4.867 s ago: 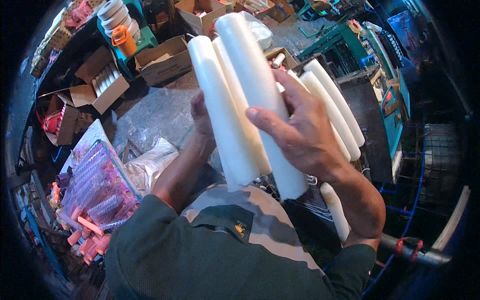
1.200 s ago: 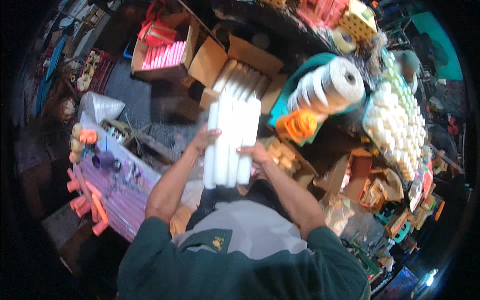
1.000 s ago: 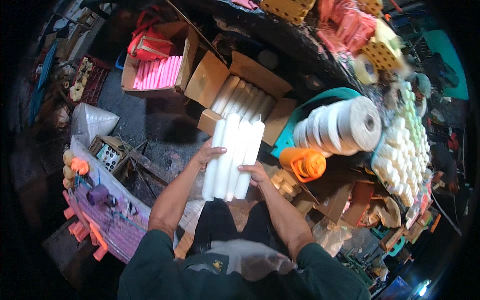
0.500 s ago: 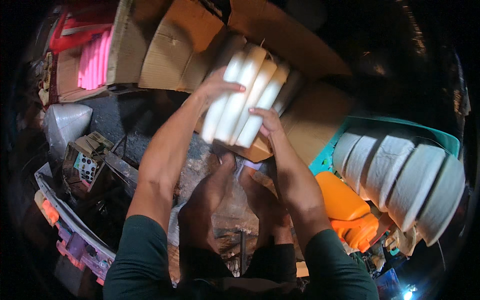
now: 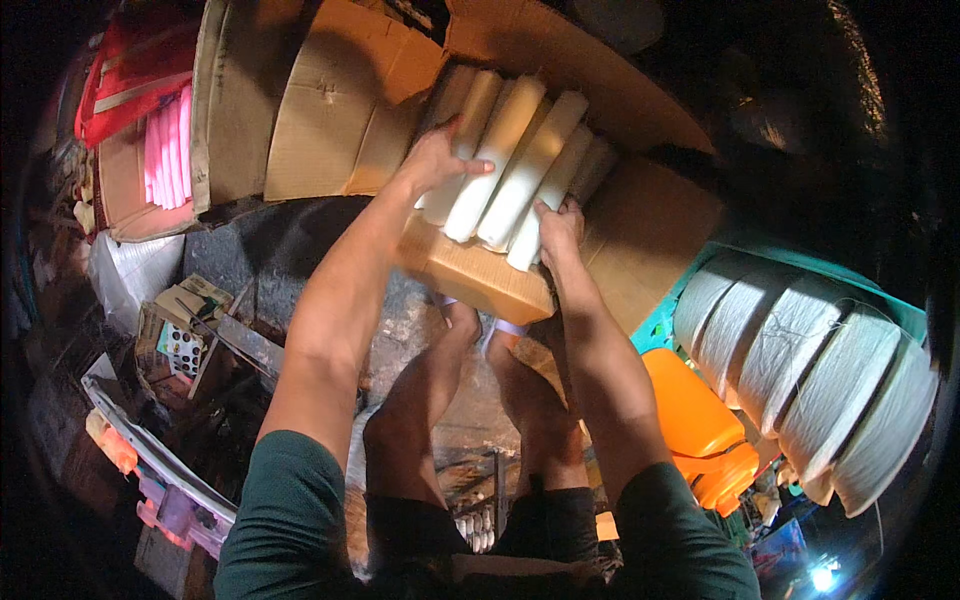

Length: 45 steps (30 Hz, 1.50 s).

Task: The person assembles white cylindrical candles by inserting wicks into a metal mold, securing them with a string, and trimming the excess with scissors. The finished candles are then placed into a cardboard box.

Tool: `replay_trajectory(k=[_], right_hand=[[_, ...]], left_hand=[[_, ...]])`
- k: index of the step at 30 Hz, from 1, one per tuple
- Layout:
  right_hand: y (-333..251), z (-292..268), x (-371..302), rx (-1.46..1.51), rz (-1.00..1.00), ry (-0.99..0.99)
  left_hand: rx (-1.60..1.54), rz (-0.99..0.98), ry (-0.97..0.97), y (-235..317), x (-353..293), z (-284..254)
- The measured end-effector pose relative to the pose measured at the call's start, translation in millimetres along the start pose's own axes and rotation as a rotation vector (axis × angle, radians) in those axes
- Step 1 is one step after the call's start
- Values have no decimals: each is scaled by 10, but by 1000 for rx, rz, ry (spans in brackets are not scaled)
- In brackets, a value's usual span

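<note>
The left hand is clamped on the left side of a row of long white cylindrical wax candles, thumb across one, and the right hand grips the row's right side. The row slants at the mouth of an open brown cardboard box; whether it touches the shadowed candles inside is hard to tell.
</note>
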State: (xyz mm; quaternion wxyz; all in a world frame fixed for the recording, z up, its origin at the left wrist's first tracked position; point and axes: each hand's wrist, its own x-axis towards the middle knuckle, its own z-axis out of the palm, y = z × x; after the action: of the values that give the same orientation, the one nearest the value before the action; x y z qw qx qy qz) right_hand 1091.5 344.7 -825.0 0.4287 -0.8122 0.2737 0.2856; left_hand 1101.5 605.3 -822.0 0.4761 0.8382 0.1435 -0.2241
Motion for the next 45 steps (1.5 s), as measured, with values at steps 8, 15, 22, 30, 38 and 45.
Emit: replay_trajectory(k=[8,15,22,30,38,45], right_hand=[[-74,115,-295,-382,-286,137],[233,248,-515,-742,-393,77],[591,-148,-1529,-570,-459,-206],[986,-437,-2022,-401,-316,-479],[1270,-796,-2519,-428,-475,-320],[1498,-1911,-3498,-290,-347,-346]], left_hand=[[545,-96,-180,411,-77,139],[862,99,159,269,-292,920],[1028,-134,260,-228,-307,888],[772,-82,205,-1035,82,-31],[458,-326,-81,645,-998,330],[566,-292,-490,112,-3949,-200]])
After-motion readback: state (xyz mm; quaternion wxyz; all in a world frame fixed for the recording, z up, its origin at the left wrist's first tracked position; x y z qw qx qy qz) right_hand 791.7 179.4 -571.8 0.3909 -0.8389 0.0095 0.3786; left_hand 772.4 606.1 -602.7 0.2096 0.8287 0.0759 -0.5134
